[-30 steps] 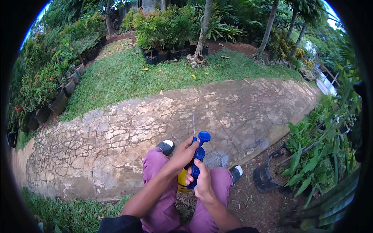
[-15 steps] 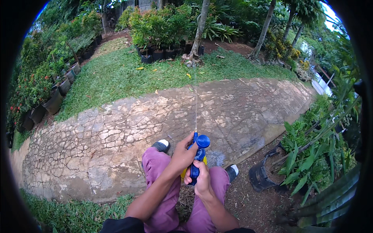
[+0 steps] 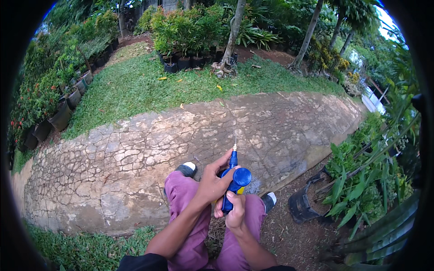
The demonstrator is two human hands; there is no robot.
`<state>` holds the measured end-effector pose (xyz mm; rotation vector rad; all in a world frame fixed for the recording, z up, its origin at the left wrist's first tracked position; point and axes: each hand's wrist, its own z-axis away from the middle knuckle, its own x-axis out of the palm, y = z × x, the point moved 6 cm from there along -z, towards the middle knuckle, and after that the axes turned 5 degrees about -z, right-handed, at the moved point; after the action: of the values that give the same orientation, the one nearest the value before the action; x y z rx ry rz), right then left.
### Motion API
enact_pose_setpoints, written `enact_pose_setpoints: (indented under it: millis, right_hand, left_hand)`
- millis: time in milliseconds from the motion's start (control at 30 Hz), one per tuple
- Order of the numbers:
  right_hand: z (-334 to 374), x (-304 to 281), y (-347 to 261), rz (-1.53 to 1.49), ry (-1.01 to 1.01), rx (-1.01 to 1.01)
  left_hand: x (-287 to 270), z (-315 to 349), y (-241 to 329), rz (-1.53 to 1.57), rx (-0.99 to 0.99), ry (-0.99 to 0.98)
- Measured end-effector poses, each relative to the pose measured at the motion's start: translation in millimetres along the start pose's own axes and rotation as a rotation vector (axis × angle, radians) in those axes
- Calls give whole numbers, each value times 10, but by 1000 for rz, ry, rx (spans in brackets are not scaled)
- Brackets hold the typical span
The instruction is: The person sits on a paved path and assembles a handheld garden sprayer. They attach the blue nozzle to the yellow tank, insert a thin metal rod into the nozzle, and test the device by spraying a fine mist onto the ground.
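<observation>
I hold a blue hand pump sprayer (image 3: 234,185) between my legs, its brass-tipped nozzle pointing away over the stone path. A round blue knob (image 3: 242,177) tops it, and a bit of yellow shows beneath. My left hand (image 3: 216,180) is closed around its front part, with the fingers along the blue nozzle tube (image 3: 233,159). My right hand (image 3: 235,211) grips the blue part at the rear, thumb uppermost. A thin streak of liquid leaves the nozzle. Much of the sprayer's lower body is hidden by my hands.
Cracked stone paving (image 3: 149,153) crosses in front of me, with grass (image 3: 122,97) beyond. Potted shrubs (image 3: 185,36) and tree trunks (image 3: 308,34) stand at the back. More potted plants line the left. A black pot (image 3: 302,205) and long leaves (image 3: 348,194) are close on the right.
The nozzle has swung slightly right and away from me. The round knob has shifted nearer and right, now covering the round blue part beneath it. The visible liquid streak is shorter and fainter.
</observation>
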<state>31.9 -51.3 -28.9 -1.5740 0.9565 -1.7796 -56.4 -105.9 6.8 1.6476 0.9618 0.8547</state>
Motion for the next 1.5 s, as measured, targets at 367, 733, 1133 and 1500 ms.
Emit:
enact_pose_setpoints:
  millis: [367, 733, 1133, 1500]
  right_hand:
    - [-63, -34, -48, 18, -34, -125]
    - [-141, -152, -134, 69, 101, -130]
    - [-88, -139, -184, 94, 67, -192]
    - [-94, -127, -205, 77, 3, -232]
  left_hand:
    - [63, -45, 11, 77, 22, 126]
    - [159, -155, -83, 191, 63, 173]
    - [191, -116, -45, 218, 154, 150]
    - [208, -119, 18, 223, 158, 114]
